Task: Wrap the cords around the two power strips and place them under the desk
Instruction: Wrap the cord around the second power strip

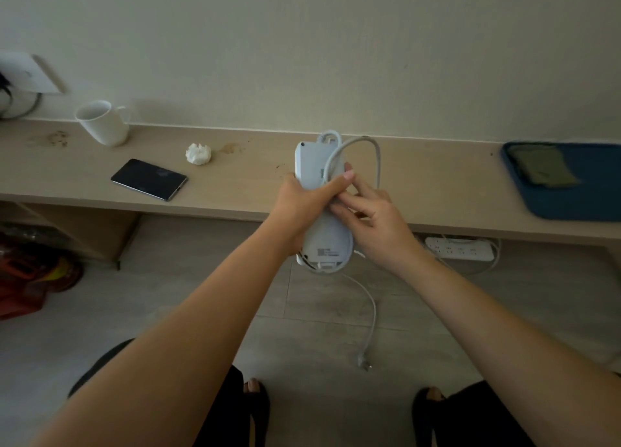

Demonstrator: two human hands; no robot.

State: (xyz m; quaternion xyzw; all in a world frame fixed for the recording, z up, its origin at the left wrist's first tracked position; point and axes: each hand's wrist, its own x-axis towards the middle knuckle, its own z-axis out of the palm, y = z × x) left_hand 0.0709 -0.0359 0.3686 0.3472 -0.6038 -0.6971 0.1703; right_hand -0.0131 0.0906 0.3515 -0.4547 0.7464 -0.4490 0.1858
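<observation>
My left hand (304,199) grips a white power strip (312,164) around its middle, back side up, held in the air over the desk's front edge. Its white cord (376,164) loops over the strip's far end and down the right side. My right hand (373,218) holds that cord against the strip's right edge. The cord's loose tail (371,308) hangs toward the floor and ends in a plug (364,362). A second white power strip (460,249) lies on the floor under the desk at the right, sockets up, its cord curled beside it.
On the long beige desk (235,177) stand a white mug (104,122), a crumpled tissue (199,154), a dark phone (149,179) and a blue tray (571,181). Red bags (30,278) sit under the desk's left end. My feet (258,393) are below.
</observation>
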